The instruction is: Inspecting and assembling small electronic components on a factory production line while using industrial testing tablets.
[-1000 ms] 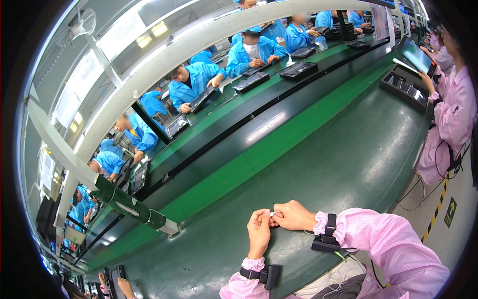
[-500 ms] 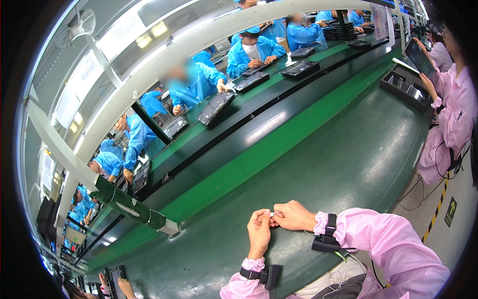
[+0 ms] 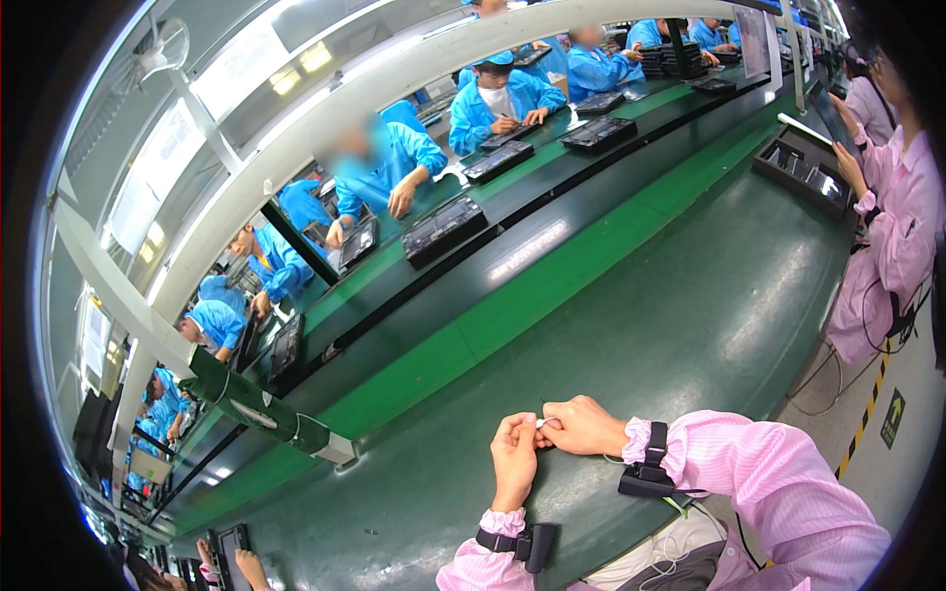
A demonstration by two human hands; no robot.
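Just above the dark green tabletop (image 3: 631, 330), my two hands meet with their fingertips together. My left hand (image 3: 514, 461) is closed in a pinch at a small white piece (image 3: 540, 423), too small to name. From the right, my right hand (image 3: 585, 427) comes in with fingers curled and closed against the same piece. A little dark tip shows above the fingers. Black straps with black box-shaped devices circle both wrists, the left device (image 3: 538, 548) and the right device (image 3: 645, 481), over pink striped sleeves.
Beyond the table runs a conveyor line carrying black flat devices (image 3: 443, 231), with people in blue behind it. A green-wrapped post (image 3: 266, 409) stands at left. At right, a person in pink (image 3: 902, 217) sits by a black tray (image 3: 803, 169). White cables (image 3: 670, 557) lie near my lap.
My hands have barely moved. On the conveyor line the devices have shifted slightly right, and a worker in blue has let go of one. The person at right has tilted their panel.
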